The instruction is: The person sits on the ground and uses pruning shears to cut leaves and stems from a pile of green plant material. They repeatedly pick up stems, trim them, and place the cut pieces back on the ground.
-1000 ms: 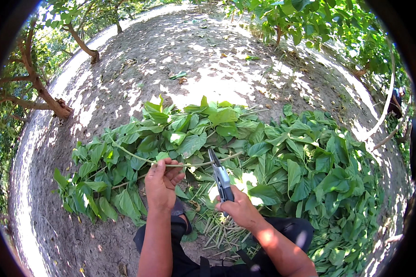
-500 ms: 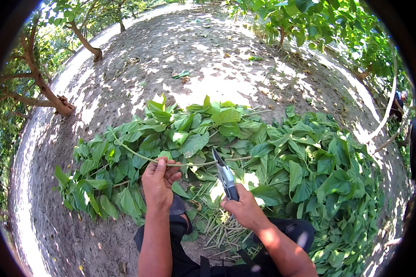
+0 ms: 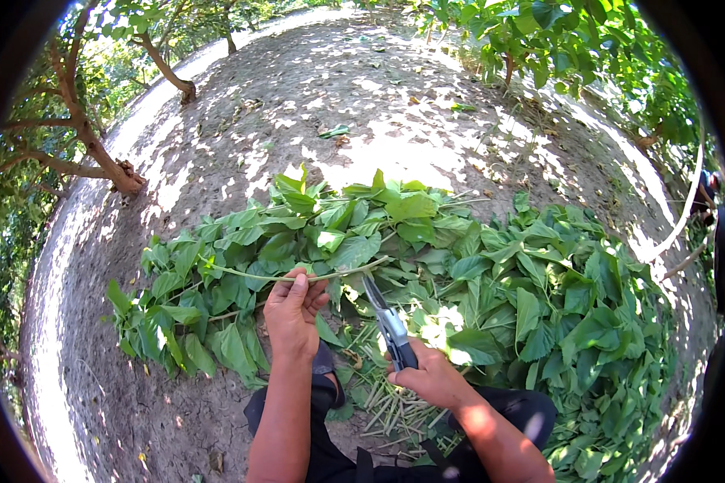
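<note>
My left hand (image 3: 294, 312) pinches a thin green stem (image 3: 258, 277) between thumb and fingers. The stem lies roughly level over the leaf pile, and its right end rises slightly. Wrapped round the dark handles of grey pruning shears (image 3: 391, 324) is my right hand (image 3: 431, 374). The blades point up and to the left, with their tips at or just below the stem's right part; whether they touch it I cannot tell. Leafy cut branches (image 3: 181, 318) spread under and left of my left hand. A larger heap of green leaves (image 3: 572, 322) lies to the right.
Short cut stem pieces (image 3: 395, 414) are scattered on the ground between my legs. Trees with brown trunks (image 3: 109, 161) stand at the left, and leafy branches (image 3: 556, 40) hang at the upper right. At the far right edge another person (image 3: 709, 187) is partly visible.
The stem's right part, which passed beyond the shears before, is now shorter and ends near the blades, tilted up. The shears have shifted slightly down. The whole view has moved a little.
</note>
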{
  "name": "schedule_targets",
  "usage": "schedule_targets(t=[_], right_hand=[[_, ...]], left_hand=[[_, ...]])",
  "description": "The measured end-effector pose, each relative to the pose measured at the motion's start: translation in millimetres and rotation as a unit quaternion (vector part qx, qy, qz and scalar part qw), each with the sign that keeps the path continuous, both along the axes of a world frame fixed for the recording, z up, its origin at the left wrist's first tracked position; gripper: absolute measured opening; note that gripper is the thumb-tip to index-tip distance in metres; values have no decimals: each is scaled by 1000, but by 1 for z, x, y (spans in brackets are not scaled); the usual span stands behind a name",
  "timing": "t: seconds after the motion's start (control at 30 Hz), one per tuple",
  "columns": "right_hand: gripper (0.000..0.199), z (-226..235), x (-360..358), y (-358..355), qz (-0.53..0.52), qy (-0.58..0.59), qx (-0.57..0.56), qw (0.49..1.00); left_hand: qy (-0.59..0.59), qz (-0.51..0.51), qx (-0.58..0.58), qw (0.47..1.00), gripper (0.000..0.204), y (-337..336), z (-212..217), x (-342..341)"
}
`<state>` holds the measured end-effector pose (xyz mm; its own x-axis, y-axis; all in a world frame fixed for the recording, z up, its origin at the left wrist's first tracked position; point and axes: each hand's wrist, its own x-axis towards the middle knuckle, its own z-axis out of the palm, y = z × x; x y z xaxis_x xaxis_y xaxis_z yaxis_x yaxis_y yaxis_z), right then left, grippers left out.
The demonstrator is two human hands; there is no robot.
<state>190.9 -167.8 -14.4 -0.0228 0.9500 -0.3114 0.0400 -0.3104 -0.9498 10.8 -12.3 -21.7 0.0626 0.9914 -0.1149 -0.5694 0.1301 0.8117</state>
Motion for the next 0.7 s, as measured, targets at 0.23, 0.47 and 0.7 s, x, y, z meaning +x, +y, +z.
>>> schedule_targets(t=[0.23,0.47,0.7], right_hand=[[44,5,-3,3,13,11,-21,1000],[42,-2,-2,6,-12,34,-18,999],[36,-13,-1,7,-44,48,-6,998]], left_hand=[[19,-53,-8,998,12,-8,-1,7],[39,-131,-17,990,12,-19,-2,20],[52,-156,-16,986,13,-25,-5,28]])
